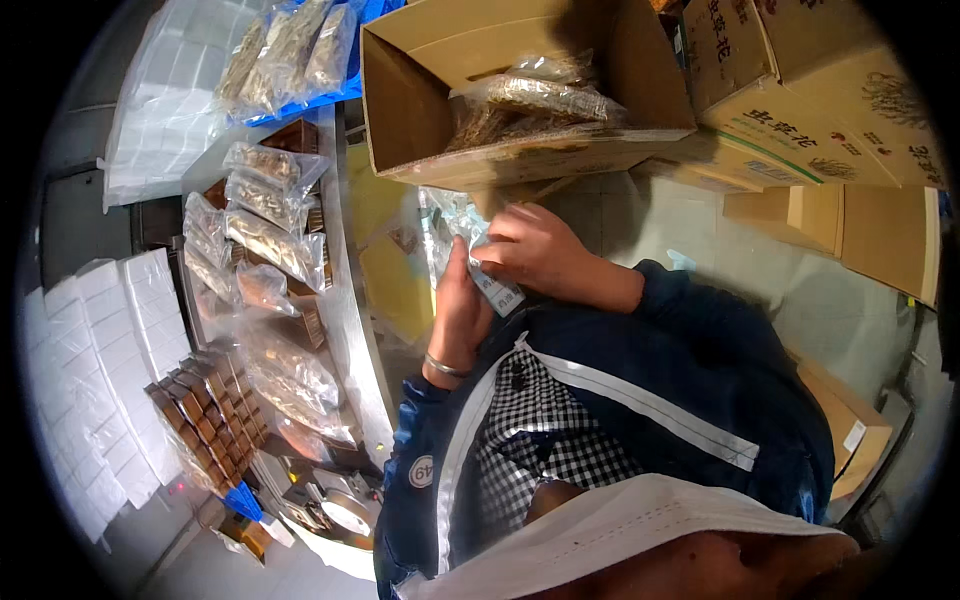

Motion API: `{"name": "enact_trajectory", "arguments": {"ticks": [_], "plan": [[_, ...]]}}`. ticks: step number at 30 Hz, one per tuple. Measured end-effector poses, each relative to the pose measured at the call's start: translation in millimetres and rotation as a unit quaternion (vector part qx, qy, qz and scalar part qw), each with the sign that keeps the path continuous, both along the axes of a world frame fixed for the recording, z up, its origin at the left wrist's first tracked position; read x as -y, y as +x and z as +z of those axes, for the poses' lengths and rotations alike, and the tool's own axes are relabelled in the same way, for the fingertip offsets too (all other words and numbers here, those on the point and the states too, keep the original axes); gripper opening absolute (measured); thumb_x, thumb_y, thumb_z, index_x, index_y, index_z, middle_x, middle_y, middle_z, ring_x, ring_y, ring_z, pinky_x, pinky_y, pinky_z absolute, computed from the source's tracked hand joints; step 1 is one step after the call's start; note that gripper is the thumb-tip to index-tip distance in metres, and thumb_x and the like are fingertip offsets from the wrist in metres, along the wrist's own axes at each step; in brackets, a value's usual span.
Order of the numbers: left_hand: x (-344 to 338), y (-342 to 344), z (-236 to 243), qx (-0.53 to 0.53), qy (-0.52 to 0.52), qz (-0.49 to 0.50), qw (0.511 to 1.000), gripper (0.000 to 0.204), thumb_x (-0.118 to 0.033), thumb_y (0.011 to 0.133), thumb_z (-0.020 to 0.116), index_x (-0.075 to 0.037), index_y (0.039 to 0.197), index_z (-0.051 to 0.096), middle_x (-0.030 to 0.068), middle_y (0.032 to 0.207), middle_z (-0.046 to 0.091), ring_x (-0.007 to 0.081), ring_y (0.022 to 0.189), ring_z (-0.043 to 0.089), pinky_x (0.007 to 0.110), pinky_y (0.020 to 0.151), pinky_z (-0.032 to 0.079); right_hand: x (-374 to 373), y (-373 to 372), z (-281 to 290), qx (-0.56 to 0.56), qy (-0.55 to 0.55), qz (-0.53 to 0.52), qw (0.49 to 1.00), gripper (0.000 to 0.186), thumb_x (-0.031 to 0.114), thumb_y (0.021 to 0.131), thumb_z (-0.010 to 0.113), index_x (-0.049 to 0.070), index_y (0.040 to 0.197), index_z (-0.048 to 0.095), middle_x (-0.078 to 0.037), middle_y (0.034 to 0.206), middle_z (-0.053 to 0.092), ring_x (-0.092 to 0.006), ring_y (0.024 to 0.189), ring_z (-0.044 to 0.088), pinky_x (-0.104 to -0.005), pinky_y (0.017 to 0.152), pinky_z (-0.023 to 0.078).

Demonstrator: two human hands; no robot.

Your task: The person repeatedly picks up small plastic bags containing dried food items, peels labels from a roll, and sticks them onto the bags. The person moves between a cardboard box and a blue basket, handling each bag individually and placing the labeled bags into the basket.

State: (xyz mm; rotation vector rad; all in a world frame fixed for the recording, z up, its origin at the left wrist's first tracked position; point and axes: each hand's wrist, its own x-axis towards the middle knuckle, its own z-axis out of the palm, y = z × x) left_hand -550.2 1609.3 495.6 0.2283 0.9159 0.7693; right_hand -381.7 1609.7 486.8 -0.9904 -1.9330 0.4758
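In front of my chest, my left hand point(462, 305) is closed with its thumb pointing up along a clear plastic bag point(437, 225). A pale strip with dark print point(500, 294) sticks out below my fingers; whether it is part of the bag or a separate label strip is unclear. From the right, my right hand point(540, 255) bends over the same bag, its fingers pinched together at the bag's right side. Just beyond my hands stands an open cardboard box point(530, 165), holding several clear packets of brown dried goods point(545, 98).
On the left, a metal-edged table point(352, 290) carries several filled packets point(270, 235) and a block of brown boxes point(208, 410). White stacked blocks point(100, 370) stand farther left. A blue crate point(375, 12) is at the back. Printed cartons point(800, 120) crowd the right.
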Motion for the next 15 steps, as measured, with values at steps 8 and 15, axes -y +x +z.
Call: {"name": "enact_trajectory", "arguments": {"ticks": [8, 15], "plan": [[-98.8, 0.5, -4.1, 0.035, 0.025, -0.069, 0.997, 0.045, -0.039, 0.108, 0.033, -0.003, 0.126, 0.053, 0.0119, 0.115, 0.064, 0.0233, 0.105, 0.064, 0.039, 0.09, 0.053, -89.0, 5.7, 11.1, 0.054, -0.062, -0.032, 0.996, 0.023, 0.016, 0.076, 0.076, 0.01, 0.096, 0.066, -0.007, 0.091, 0.058, -0.0304, 0.086, 0.057, -0.0405, 0.074, 0.046], [-153.4, 11.5, -0.1, -0.033, 0.009, -0.072, 0.997, 0.046, -0.041, 0.107, 0.039, -0.003, 0.126, 0.055, 0.0094, 0.11, 0.064, 0.0196, 0.098, 0.065, 0.035, 0.084, 0.055, -142.0, 12.4, 6.3, 0.003, -0.104, -0.033, 0.994, 0.023, 0.014, 0.075, 0.076, 0.009, 0.095, 0.065, -0.009, 0.093, 0.058, -0.0308, 0.089, 0.057, -0.0408, 0.075, 0.046]]}}
